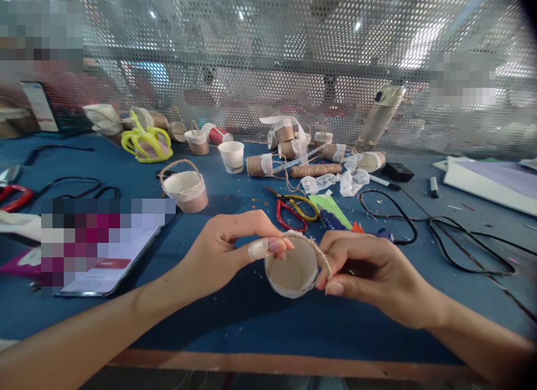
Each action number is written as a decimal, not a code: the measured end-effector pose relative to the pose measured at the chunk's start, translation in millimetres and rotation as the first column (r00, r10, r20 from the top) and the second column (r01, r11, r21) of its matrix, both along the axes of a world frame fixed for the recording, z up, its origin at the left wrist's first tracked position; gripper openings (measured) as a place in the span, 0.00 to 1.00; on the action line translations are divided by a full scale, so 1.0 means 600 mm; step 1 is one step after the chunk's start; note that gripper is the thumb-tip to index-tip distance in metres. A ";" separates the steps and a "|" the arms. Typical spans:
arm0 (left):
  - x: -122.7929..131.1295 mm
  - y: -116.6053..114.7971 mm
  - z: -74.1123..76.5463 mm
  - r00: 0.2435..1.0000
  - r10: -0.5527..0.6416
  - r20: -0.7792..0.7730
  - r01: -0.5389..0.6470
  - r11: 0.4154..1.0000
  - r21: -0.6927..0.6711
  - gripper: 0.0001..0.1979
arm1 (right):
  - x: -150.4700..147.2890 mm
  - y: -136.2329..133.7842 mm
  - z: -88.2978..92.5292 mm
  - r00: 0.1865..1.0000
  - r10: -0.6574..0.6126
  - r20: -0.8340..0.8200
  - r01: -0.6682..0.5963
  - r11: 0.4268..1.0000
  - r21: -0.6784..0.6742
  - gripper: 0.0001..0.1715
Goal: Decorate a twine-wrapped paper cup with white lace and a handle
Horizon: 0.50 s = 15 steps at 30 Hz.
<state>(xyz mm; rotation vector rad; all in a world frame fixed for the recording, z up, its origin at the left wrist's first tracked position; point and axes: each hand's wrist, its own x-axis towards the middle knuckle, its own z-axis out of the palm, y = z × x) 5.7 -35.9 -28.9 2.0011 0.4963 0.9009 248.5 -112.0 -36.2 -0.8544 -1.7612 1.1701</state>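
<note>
Centrally, low over the blue surface (251, 317), both hands meet around a small paper cup (289, 275), held in the air with its open mouth tipped toward the camera. The left hand (229, 242) comes in from the left; its fingers (274, 245) are pressed together on the cup's near-left rim, thumb against forefinger (a pale strip wraps the thumb). The right hand (369, 269) grips the opposite side, its fingers pinching a length of jute twine (319, 254) against the cup's right wall, so that the twine arches over the rim from one hand to the other.

Behind the hands lie red-handled scissors (289, 214), just beside a green paper scrap (333, 208). Further left stands a finished cup basket (187, 189) with a twine handle, and near it a phone (113, 269) lies flat. A plain white cup (232, 155) and a twine spool (315, 170) sit toward the back, before a perforated metal screen (268, 54). A black cable (440, 233) loops across the right side.
</note>
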 end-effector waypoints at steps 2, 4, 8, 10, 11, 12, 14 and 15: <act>-0.001 0.001 -0.001 1.000 0.018 0.000 -0.018 1.000 0.005 0.10 | -0.001 -0.001 -0.001 0.998 -0.061 0.034 0.059 0.997 0.046 0.06; -0.003 0.003 -0.003 0.999 0.040 0.020 -0.040 0.999 0.008 0.09 | -0.001 -0.002 0.000 0.990 -0.132 0.053 0.127 0.989 0.081 0.07; -0.006 0.005 -0.007 0.997 0.076 0.023 -0.077 0.997 0.008 0.09 | 0.002 0.000 0.002 0.980 -0.187 0.074 0.183 0.982 0.055 0.10; -0.006 0.004 -0.007 0.995 0.096 0.005 -0.096 0.995 0.004 0.09 | 0.004 0.000 0.002 0.984 -0.168 0.057 0.166 0.985 0.041 0.11; -0.006 0.003 -0.006 0.994 0.106 -0.002 -0.106 0.994 0.002 0.09 | 0.004 0.000 0.002 0.986 -0.160 0.040 0.158 0.987 0.039 0.10; -0.006 0.003 -0.006 0.993 0.116 -0.007 -0.116 0.993 0.001 0.10 | 0.004 0.000 0.001 0.987 -0.156 0.024 0.155 0.987 0.038 0.09; -0.005 0.001 -0.005 0.992 0.125 -0.018 -0.125 0.992 -0.006 0.10 | 0.002 0.000 0.000 0.985 -0.173 0.005 0.173 0.985 0.017 0.07; -0.005 0.000 -0.004 0.992 0.125 -0.021 -0.125 0.992 -0.011 0.10 | 0.001 0.000 -0.001 0.982 -0.189 -0.001 0.189 0.982 -0.004 0.07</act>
